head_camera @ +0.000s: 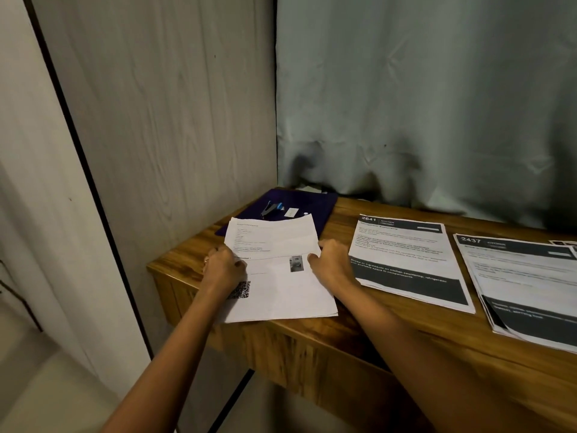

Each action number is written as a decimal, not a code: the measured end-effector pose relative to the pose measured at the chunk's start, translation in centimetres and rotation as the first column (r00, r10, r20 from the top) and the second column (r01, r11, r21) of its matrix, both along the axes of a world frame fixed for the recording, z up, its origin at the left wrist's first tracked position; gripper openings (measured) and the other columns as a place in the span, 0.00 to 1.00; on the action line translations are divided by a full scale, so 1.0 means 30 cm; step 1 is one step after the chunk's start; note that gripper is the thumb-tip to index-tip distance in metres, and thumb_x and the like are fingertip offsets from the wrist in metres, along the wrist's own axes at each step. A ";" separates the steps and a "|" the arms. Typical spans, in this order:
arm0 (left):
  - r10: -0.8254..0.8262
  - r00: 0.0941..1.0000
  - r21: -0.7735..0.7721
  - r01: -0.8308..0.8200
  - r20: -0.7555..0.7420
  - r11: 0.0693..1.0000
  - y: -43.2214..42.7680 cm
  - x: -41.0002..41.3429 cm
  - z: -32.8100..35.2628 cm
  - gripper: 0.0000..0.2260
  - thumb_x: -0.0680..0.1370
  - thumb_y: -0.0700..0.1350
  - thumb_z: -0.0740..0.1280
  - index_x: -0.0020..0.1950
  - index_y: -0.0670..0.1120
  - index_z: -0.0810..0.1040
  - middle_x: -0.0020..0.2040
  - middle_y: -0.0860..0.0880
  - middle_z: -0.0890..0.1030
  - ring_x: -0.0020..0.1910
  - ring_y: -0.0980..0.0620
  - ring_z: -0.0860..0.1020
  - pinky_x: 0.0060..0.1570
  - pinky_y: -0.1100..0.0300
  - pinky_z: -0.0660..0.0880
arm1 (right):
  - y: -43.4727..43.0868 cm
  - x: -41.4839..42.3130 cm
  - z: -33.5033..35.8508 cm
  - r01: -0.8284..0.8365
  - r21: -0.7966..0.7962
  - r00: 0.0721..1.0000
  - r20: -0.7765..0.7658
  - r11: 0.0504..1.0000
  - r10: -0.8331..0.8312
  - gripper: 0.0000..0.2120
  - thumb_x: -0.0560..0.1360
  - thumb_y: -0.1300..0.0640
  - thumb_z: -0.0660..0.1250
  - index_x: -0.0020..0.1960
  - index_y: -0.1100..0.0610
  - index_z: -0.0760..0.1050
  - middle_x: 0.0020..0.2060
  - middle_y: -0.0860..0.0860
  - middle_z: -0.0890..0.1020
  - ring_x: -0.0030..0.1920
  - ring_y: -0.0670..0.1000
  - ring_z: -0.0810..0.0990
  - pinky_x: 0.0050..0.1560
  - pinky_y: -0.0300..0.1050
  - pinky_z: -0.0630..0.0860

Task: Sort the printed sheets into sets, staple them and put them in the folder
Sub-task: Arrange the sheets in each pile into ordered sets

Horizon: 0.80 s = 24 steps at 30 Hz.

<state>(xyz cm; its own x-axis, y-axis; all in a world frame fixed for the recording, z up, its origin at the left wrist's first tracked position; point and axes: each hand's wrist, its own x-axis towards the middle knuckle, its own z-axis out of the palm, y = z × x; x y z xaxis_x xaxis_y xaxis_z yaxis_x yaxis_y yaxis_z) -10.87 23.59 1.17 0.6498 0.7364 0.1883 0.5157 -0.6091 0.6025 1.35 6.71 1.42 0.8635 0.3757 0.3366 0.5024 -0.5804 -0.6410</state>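
Wooden table (343,339) carries three piles of printed sheets, one folder and one stapler. Farthest left, the left hand (223,267) has its fingers curled down over the left edge of the white stack (281,295), gripping it. That stack lies flat between the fingers of both hands, several sheets thick at its near edge. Its top page is white with small text, a QR code beside the left wrist and a small photo near the right thumb. Just beyond the fingertips lies the purple folder (315,207), overlapped by the stack's far end, with the stapler (271,209) on it. The right hand (332,264) curls its fingers round the stack's right edge, thumb on the page. Right of those fingers lies the 2641 pile (406,254), and further right the 2437 pile (524,282), both banded in dark grey.
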 end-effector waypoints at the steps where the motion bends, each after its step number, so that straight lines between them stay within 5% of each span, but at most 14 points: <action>1: 0.001 1.000 -0.004 -0.001 0.005 1.000 0.003 -0.001 -0.002 0.20 0.77 0.43 0.67 0.64 0.34 0.69 0.63 0.35 0.71 0.63 0.37 0.69 0.62 0.47 0.69 | -0.001 0.007 0.005 -0.011 0.014 1.000 -0.026 1.000 0.011 0.09 0.75 0.59 0.68 0.53 0.62 0.80 0.51 0.55 0.83 0.47 0.55 0.81 0.44 0.47 0.80; 7: -0.021 0.999 0.000 0.021 0.050 1.000 -0.003 -0.014 -0.014 0.18 0.76 0.41 0.68 0.62 0.35 0.69 0.62 0.38 0.70 0.63 0.39 0.68 0.61 0.49 0.69 | 0.010 0.057 0.056 0.006 0.098 0.976 -0.217 0.995 0.016 0.09 0.73 0.59 0.67 0.44 0.67 0.78 0.41 0.58 0.83 0.42 0.57 0.81 0.37 0.45 0.74; 13: -0.017 0.999 -0.020 0.018 0.049 1.000 -0.043 -0.051 -0.012 0.21 0.77 0.41 0.68 0.66 0.35 0.66 0.64 0.38 0.67 0.64 0.40 0.67 0.63 0.49 0.68 | 0.041 0.104 0.074 -0.006 0.134 0.962 -0.270 0.991 0.042 0.05 0.72 0.59 0.70 0.42 0.61 0.75 0.44 0.59 0.82 0.44 0.57 0.81 0.39 0.45 0.73; 20: 0.002 0.977 0.067 0.013 -0.215 0.998 -0.056 -0.053 0.035 0.28 0.77 0.49 0.67 0.70 0.38 0.61 0.68 0.39 0.66 0.68 0.38 0.64 0.67 0.47 0.63 | 0.075 0.109 -0.017 0.061 0.284 0.995 -0.088 0.957 -0.038 0.04 0.72 0.61 0.72 0.43 0.58 0.78 0.46 0.55 0.81 0.44 0.52 0.79 0.42 0.40 0.72; 24: -0.215 0.976 0.124 0.218 -0.031 0.968 -0.018 0.042 0.104 0.26 0.79 0.43 0.64 0.74 0.37 0.60 0.72 0.38 0.66 0.71 0.39 0.65 0.67 0.51 0.63 | 0.085 0.105 -0.048 0.064 0.234 0.996 0.042 0.970 -0.076 0.03 0.73 0.64 0.69 0.44 0.57 0.78 0.45 0.54 0.79 0.46 0.54 0.78 0.43 0.43 0.74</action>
